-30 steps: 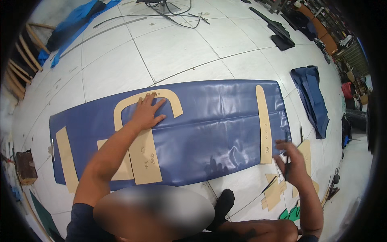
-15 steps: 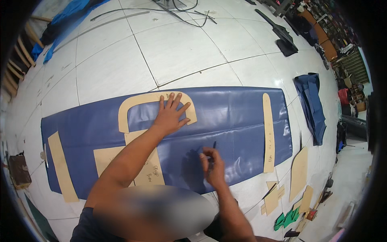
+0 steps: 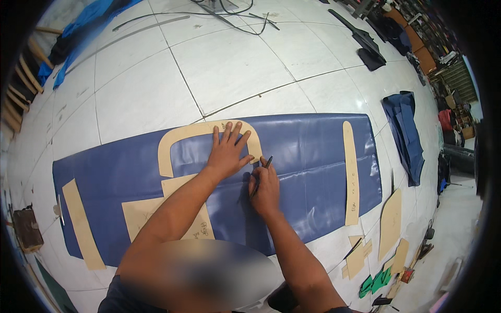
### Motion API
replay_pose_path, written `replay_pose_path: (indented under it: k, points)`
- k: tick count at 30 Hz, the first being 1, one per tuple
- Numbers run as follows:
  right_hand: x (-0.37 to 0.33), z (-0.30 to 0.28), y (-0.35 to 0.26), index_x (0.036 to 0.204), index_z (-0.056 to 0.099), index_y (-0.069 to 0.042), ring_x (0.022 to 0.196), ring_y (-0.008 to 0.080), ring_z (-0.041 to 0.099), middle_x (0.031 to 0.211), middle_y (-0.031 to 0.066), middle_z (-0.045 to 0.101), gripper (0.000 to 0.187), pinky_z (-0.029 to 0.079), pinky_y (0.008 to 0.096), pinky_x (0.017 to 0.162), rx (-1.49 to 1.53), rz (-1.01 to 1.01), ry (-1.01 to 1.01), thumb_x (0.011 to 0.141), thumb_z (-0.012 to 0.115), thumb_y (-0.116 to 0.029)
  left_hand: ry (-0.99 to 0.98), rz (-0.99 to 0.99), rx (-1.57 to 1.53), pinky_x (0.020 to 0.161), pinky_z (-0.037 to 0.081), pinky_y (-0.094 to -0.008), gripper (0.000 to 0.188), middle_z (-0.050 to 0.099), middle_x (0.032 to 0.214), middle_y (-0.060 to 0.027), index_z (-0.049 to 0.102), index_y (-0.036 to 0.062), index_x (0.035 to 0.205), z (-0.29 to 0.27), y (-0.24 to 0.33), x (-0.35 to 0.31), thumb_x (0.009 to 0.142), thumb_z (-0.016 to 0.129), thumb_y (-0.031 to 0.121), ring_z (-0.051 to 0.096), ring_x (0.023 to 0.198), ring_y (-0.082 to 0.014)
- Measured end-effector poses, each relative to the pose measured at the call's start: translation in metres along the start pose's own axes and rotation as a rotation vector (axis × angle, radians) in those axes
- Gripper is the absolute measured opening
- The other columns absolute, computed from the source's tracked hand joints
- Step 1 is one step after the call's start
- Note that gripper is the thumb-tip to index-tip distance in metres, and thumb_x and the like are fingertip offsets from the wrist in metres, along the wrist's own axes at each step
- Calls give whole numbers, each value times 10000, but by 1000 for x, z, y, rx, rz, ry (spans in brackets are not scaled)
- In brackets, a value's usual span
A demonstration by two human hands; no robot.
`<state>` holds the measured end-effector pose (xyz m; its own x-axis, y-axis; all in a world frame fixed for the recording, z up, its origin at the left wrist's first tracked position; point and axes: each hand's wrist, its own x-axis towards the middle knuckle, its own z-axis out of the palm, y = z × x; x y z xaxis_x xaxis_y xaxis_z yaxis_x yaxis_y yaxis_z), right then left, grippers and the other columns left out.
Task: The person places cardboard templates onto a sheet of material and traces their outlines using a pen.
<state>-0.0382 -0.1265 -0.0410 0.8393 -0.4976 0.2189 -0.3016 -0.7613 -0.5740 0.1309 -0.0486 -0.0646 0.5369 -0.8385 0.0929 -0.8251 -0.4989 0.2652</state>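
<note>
Head view: the right hand (image 3: 267,189), fingers pinching a slanted pen (image 3: 269,161), sat just beside the arch (image 3: 195,129) at its right end; the left hand (image 3: 226,156) lay wide-fingered across it.

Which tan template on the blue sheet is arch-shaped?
The template under the left hand's fingertips: it curves round, whereas the others there are long strips or broad panels.

A smooth, glossy, vinyl-like finish is being shown by the blue sheet (image 3: 313,190); flat, matt card is being seen in the curved tan piece (image 3: 195,129); smooth, faintly shiny tile is being displayed by the white floor (image 3: 229,68).
</note>
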Motion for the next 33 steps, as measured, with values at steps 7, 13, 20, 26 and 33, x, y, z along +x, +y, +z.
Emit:
replay_pose_path:
  k: [7,13,20,26,33]
  points:
    - [-7,21,9,1146,583,-78,1430,423,442,1425,206,581,228,346,552,1120,-147,-1,-17,940,630,-162,52,48,-35,1234,63,-668,757,266,1682,-150,413,205,1580,4,-4,-2,961,569,612,195,1562,-388]
    - [-7,22,9,1107,600,-70,1451,400,430,1474,205,559,200,320,541,1159,-200,22,-1,952,618,-195,46,26,-33,1228,83,-672,748,278,1671,-165,433,193,1568,2,1,2,954,595,588,214,1551,-402]
    - [-5,18,7,1106,579,-76,1445,418,431,1494,230,536,197,321,537,1158,-154,26,-3,944,624,-179,81,39,-26,1216,110,-677,744,267,1672,-175,446,189,1560,7,-2,2,947,610,578,223,1541,-427]
    - [-38,-13,20,1064,563,-67,1311,450,527,1403,259,585,227,407,542,1032,80,63,122,871,682,-74,105,43,-32,1228,81,-663,742,255,1672,-196,451,203,1563,12,-2,3,943,612,579,198,1545,-445]
    - [-143,-38,-52,1001,600,-70,1072,395,662,1211,200,675,329,491,519,816,269,-120,-299,720,770,-52,24,8,-37,1237,62,-651,745,238,1673,-205,438,239,1574,-1,7,4,938,619,583,142,1556,-448]
